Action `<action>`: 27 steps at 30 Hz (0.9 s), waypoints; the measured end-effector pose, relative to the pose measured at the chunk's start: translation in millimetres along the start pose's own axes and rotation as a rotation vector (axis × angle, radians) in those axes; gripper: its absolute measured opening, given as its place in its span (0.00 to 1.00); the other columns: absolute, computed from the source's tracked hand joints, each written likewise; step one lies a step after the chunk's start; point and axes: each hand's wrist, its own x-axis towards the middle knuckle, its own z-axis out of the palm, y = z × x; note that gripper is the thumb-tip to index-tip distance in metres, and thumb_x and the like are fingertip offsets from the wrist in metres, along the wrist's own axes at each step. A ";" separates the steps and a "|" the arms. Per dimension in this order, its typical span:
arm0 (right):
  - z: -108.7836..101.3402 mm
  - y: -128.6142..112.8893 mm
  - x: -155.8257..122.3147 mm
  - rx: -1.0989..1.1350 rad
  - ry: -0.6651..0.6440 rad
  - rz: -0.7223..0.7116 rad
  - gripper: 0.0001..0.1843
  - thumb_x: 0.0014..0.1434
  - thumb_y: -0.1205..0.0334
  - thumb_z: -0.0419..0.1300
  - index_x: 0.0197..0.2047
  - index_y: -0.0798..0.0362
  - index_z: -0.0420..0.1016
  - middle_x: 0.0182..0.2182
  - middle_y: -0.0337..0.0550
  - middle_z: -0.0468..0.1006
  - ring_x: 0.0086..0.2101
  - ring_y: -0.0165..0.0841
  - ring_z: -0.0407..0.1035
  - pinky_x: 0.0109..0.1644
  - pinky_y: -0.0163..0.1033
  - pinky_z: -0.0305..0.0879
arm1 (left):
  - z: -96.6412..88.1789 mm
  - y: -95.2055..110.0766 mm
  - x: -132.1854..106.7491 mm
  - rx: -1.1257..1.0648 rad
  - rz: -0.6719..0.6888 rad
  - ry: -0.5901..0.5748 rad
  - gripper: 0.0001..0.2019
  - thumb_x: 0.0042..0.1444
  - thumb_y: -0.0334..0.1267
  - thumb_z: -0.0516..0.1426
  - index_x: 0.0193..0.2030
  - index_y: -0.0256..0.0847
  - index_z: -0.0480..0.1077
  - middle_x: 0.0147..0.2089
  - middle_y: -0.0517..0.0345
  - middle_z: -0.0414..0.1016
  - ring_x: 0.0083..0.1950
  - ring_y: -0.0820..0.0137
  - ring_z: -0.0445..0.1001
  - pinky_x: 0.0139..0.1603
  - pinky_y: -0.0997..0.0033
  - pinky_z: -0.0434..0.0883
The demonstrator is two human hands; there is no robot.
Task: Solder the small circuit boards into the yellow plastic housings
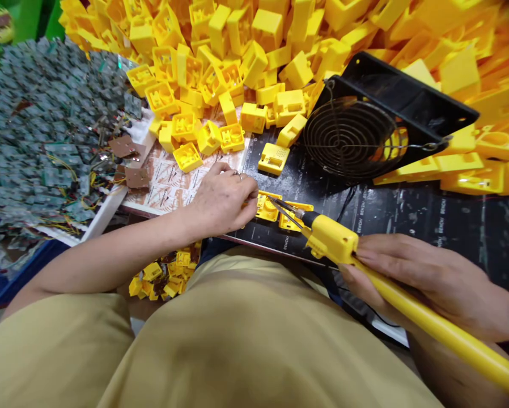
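My right hand (433, 277) grips a yellow soldering iron (333, 238) with a dark collar and a thin metal tip. The tip points left, over a small open yellow plastic housing (268, 208) near the bench's front edge. At that housing's left side is my left hand (224, 198), with a ring on one finger. Its fingers are curled and closed against the housing; the fingertips are partly hidden. Another open housing (296, 216) lies just right of the first, partly behind the iron. A yellow housing showing its slotted side (274, 158) rests farther back on the black mat.
A black fan with a wire guard (352, 139) stands at the back right. Heaped yellow housings (267, 28) fill the back. Grey circuit modules with wires (54, 119) pile up at left, beside a white tray edge (104, 215). More yellow parts (180, 272) lie below the bench.
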 end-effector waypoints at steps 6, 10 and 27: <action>2.2 0.5 7.9 -0.129 -0.041 -0.034 0.06 0.62 0.64 0.61 0.33 0.53 0.70 0.27 0.38 0.76 0.28 0.26 0.73 0.34 0.30 0.74 | 0.4 1.5 5.8 0.015 -0.012 -0.038 0.11 0.55 0.37 0.49 0.30 0.38 0.72 0.26 0.55 0.75 0.30 0.66 0.72 0.46 0.59 0.64; 4.9 0.3 11.2 -0.169 -0.088 -0.062 0.05 0.61 0.66 0.61 0.33 0.54 0.71 0.28 0.40 0.76 0.29 0.27 0.74 0.38 0.30 0.75 | -0.4 1.1 7.7 -0.013 -0.031 -0.070 0.12 0.54 0.37 0.49 0.30 0.38 0.72 0.27 0.54 0.76 0.30 0.65 0.73 0.48 0.58 0.64; -3.5 -4.7 21.0 -0.161 -0.118 0.025 0.11 0.65 0.61 0.58 0.29 0.51 0.69 0.25 0.38 0.74 0.27 0.26 0.71 0.33 0.29 0.72 | -2.2 -2.4 13.9 -0.087 -0.048 -0.148 0.12 0.52 0.38 0.49 0.30 0.38 0.72 0.27 0.55 0.76 0.31 0.65 0.74 0.47 0.58 0.65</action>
